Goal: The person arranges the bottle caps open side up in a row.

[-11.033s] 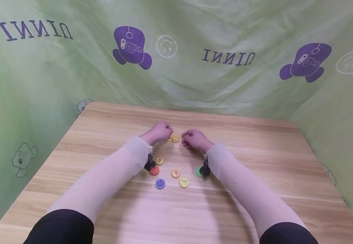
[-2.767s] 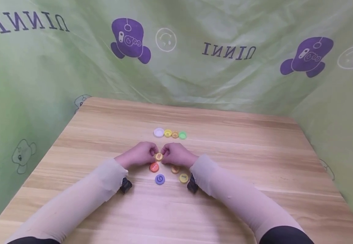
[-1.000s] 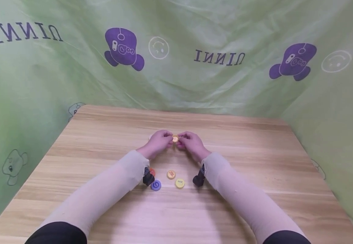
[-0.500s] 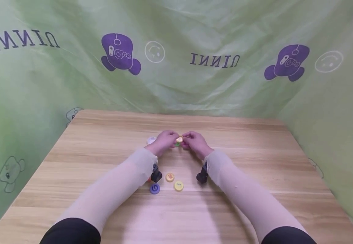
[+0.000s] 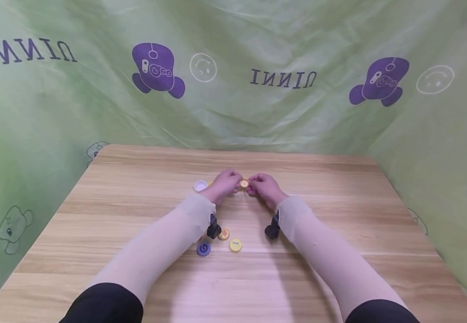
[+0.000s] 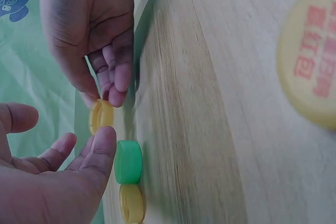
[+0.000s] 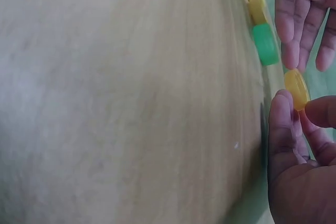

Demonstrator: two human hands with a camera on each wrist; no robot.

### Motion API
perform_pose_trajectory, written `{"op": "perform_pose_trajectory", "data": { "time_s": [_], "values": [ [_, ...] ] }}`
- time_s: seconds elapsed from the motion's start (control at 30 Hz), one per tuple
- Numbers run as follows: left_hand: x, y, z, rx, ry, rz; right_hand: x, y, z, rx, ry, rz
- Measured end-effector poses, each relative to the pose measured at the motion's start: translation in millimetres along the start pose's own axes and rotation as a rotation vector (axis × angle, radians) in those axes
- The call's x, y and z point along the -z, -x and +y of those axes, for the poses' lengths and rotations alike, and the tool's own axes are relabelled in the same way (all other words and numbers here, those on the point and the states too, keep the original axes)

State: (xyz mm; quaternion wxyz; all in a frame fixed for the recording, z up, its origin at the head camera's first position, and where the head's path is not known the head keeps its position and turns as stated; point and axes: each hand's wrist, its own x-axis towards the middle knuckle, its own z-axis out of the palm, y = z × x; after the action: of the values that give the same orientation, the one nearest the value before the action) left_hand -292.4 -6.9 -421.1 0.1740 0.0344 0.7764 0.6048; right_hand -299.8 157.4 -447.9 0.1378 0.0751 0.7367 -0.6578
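Observation:
My right hand pinches a yellow-orange bottle cap between thumb and fingers, just off the right end of a row of caps. My left hand is on the cap's other side; its fingers are spread and nearly straight, a fingertip close to or touching the rim. In the left wrist view, the green cap stands in the row beside a yellow-orange one. At the row's left end lies the white cap. My left hand hides the row's middle in the head view.
Closer to the body lie a blue cap, a pale yellow cap and an orange-yellow cap with red print. The left wrist strap and sleeve nearly cover a red cap. Behind the wooden table hangs a green printed curtain.
White and green caps joined the far row. Both hands carried the yellow-orange cap from the near group to the row, then rightward past the green cap. The left fingers have loosened from it.

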Motion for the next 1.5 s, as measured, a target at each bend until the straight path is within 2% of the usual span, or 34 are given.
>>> {"op": "perform_pose_trajectory", "data": {
  "time_s": [0.3,0.67,0.8,0.87,0.93,1.03,1.33,1.5],
  "values": [
    [-4.6,1.3,1.2,0.022,-0.005,-0.007,2,-2,1,-0.014,0.049,-0.012],
    [-2.4,2.4,5.9,0.007,-0.064,-0.039,1,0,0,0.010,0.127,0.005],
    [7.9,7.8,7.5,-0.035,-0.173,-0.064,-1,1,-3,0.020,0.168,0.004],
    [15.5,11.9,7.9,-0.044,-0.247,-0.104,-2,1,-5,0.022,0.186,0.001],
    [21.0,15.0,7.0,-0.037,-0.311,-0.152,-1,1,-6,0.024,0.208,0.002],
    [24.8,18.0,4.7,-0.001,-0.360,-0.214,0,1,-7,0.021,0.233,0.010],
    [24.3,15.5,-7.2,0.022,-0.378,-0.209,-2,1,-3,0.037,0.346,-0.014],
    [26.0,16.7,-12.8,0.025,-0.361,-0.227,-3,3,2,0.027,0.323,-0.003]
  ]
}}
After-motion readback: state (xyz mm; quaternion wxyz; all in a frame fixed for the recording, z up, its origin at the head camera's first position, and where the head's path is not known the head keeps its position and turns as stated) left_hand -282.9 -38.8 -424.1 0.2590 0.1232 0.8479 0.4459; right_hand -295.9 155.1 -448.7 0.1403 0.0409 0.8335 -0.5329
